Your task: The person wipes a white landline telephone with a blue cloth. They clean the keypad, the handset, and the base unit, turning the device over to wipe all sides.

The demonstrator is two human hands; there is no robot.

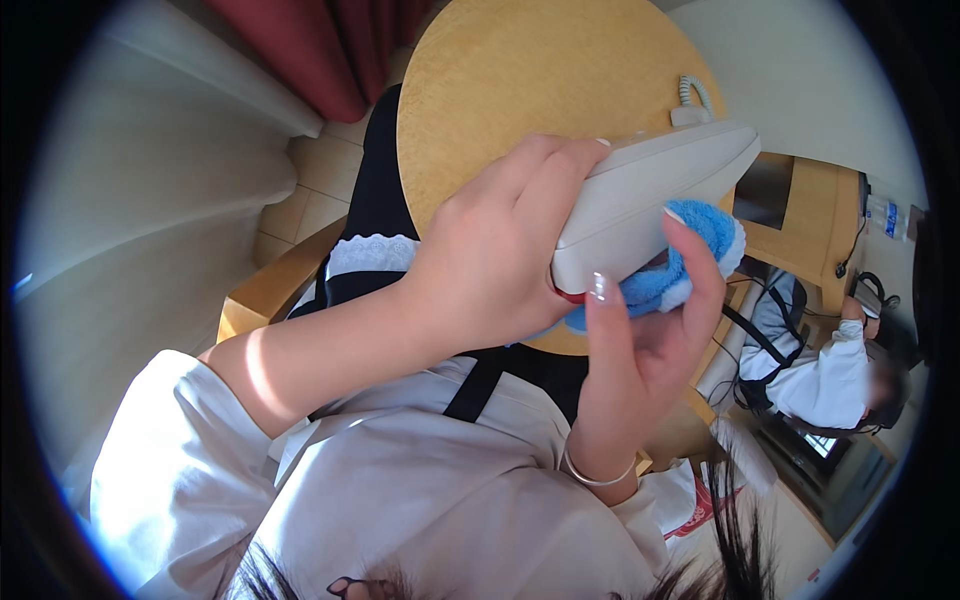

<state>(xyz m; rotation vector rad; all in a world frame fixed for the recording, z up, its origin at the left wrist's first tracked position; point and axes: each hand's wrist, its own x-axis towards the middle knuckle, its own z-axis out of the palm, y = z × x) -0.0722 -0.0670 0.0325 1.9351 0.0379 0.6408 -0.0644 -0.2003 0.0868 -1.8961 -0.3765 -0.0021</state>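
My left hand (506, 232) grips the end of a white plastic telephone body (652, 195), tilted on its side above a round wooden table (517, 67). A bit of red shows beneath the phone's near corner. My right hand (652, 322) is at the phone's near side, with a blue and white fluffy cloth (705, 225) held between its fingers and the phone. The thumb of that hand lies by the phone's lower corner. A coiled cord (696, 94) stands beyond the phone on the table. The face of the phone turned away from me is hidden.
A wooden chair arm (277, 277) is at the left, near red (322, 52) and pale curtains (172, 150). At the right, another person (817, 367) in a white top sits by a wooden desk (825, 217) with cables. A plastic bottle (891, 217) stands beyond the desk.
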